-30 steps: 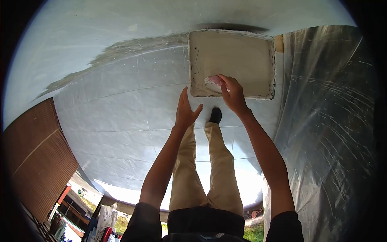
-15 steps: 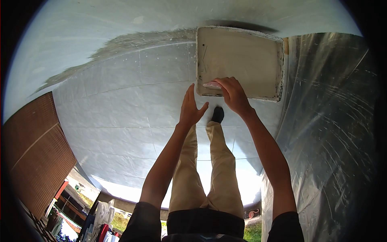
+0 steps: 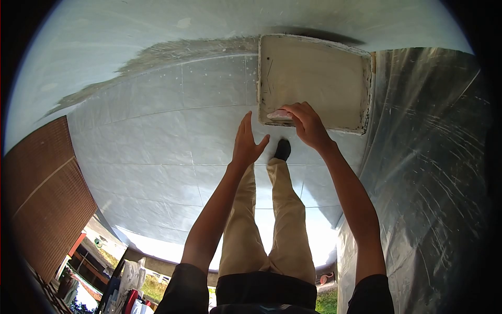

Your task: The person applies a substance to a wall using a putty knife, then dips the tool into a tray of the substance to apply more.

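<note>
My right hand (image 3: pixel 308 123) is closed around a small, pinkish-white flat piece (image 3: pixel 280 113), whose exact kind I cannot make out. It holds this piece over the near left part of a shallow rectangular tray (image 3: pixel 368 78). The tray has a crusted whitish rim and a smooth beige inner surface. Some dark thin marks lie along its left side. Just left of the tray's near corner, my left hand (image 3: pixel 248 141) hovers with its thumb spread from the fingers, holding nothing.
Grey sheeting with seams (image 3: pixel 141 141) spreads under and around me. Dark, creased plastic sheeting (image 3: pixel 429 172) hangs or lies at the right. A brown corrugated panel (image 3: pixel 47 193) stands at the left. My shoe (image 3: pixel 282 149) is close to the tray's near edge.
The tray appears slightly further right and lower in view. My right hand, still holding the pinkish-white piece, shifts with it. My left hand stays nearly in place.
</note>
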Available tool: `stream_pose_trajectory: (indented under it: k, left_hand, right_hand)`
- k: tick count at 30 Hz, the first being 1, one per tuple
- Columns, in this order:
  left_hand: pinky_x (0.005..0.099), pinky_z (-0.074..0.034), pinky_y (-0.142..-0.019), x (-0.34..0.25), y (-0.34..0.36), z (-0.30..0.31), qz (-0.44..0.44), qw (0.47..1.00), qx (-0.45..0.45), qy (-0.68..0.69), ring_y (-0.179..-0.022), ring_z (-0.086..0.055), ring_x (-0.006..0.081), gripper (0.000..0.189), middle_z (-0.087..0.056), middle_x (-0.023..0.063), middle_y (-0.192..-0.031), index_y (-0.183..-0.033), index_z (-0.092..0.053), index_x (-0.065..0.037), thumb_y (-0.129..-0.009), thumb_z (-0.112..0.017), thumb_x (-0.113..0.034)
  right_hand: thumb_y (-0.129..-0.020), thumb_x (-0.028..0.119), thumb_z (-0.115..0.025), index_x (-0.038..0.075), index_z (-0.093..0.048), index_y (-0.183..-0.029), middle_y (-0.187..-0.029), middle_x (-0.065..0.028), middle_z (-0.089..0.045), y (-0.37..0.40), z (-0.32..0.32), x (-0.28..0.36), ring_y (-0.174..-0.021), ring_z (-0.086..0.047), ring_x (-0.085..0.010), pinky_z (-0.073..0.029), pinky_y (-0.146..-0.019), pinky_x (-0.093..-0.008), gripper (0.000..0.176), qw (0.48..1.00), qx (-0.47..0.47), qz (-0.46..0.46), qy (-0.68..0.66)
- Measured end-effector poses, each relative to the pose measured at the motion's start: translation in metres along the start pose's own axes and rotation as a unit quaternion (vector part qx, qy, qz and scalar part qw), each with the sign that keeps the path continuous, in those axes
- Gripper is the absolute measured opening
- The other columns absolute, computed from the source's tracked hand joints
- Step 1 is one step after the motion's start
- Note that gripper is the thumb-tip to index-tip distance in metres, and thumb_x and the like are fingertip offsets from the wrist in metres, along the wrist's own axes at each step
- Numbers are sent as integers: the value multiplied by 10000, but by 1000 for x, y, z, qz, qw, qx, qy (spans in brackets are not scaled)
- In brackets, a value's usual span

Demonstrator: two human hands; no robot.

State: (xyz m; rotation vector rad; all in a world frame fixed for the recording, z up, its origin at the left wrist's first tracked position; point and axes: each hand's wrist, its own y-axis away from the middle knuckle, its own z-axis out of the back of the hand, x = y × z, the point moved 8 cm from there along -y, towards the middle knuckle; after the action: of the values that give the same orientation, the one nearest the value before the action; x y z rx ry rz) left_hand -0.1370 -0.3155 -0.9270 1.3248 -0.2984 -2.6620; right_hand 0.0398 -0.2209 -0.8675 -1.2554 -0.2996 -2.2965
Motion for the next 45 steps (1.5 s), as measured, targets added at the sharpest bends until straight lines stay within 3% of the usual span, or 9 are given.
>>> stream_pose_trajectory:
  k: [10, 13, 22, 24, 25, 27, 31, 33, 45]
  left_hand:
    - [495, -369, -1175, -2, 2, 1, -5, 1000, -5, -3, -1430, -416, 459, 928, -399, 304, -1554, -1584, -261, 42, -873, -790, -232]
    - [494, -369, -1175, -1, 3, 3, -5, 1000, -6, -4, -1431, -416, 459, 924, -399, 305, -1554, -1582, -265, 44, -872, -791, -229]
    - [475, -329, -1217, 2, 10, 11, 4, 1000, 8, -4, -1486, -356, 422, 906, -352, 275, -1591, -1595, -237, 23, -909, -773, -227]
    - [483, -339, -1206, 2, 12, 18, 1, 1000, -1, -1, -1466, -376, 441, 900, -372, 291, -1575, -1584, -258, 39, -898, -777, -224]
    - [490, -349, -1194, -4, 9, 26, -4, 1000, -10, 2, -1447, -396, 459, 894, -393, 307, -1559, -1573, -278, 55, -886, -780, -221]
    - [491, -349, -1194, -13, 7, 37, -11, 1000, -17, -2, -1446, -396, 458, 887, -393, 307, -1559, -1573, -279, 55, -893, -775, -224]
    - [494, -347, -1196, -48, -6, 73, -47, 998, -37, -1, -1447, -395, 455, 870, -396, 303, -1558, -1574, -277, 53, -908, -760, -228]
    - [486, -344, -1202, -78, -15, 99, -65, 997, -41, -2, -1459, -386, 442, 853, -392, 293, -1563, -1578, -272, 40, -920, -750, -217]
    - [476, -350, -1206, -362, -94, 315, -314, 939, -138, 0, -1476, -392, 390, 772, -410, 229, -1579, -1585, -312, -29, -944, -714, -179]
  right_hand:
    - [-951, -48, -597, 88, -642, -1298, -1095, -89, -694, -15, -2, -1, -992, -605, -291, -513, -907, -423, 375, 997, 67, -40, -20]
    - [-982, -56, -553, 29, -643, -1292, -1107, -152, -691, -23, 3, -2, -1011, -627, -306, -514, -913, -416, 334, 996, 80, -30, -10]
    - [-989, -7, -559, -19, -670, -1241, -1165, -204, -719, -45, 17, -20, -983, -690, -336, -532, -902, -398, 275, 983, 142, -111, -38]
    - [-983, 23, -574, -18, -686, -1222, -1161, -182, -726, -42, 21, -27, -976, -700, -290, -536, -908, -372, 267, 953, 219, -210, 4]
    - [-983, 23, -574, -18, -686, -1222, -1161, -182, -726, -46, 34, -19, -976, -700, -290, -536, -908, -372, 267, 956, 211, -205, 11]
    - [-959, 58, -625, -11, -688, -1233, -1085, -152, -742, -33, 52, -25, -968, -703, -224, -536, -879, -372, 289, 907, 214, -353, -78]
    - [-975, 87, -632, 8, -644, -1313, -1156, -114, -712, -19, 83, -13, -999, -672, -174, -528, -909, -342, 348, 889, 156, -390, -182]
    - [-1000, 109, -617, 8, -569, -1389, -1218, -110, -682, -14, 100, 13, -1038, -660, -168, -525, -958, -338, 405, 825, 101, -415, -370]
    - [-1068, 132, -556, -47, -523, -1393, -1257, -124, -689, -59, 310, 299, -1127, -704, -192, -580, -1029, -370, 373, 824, -100, -91, -551]
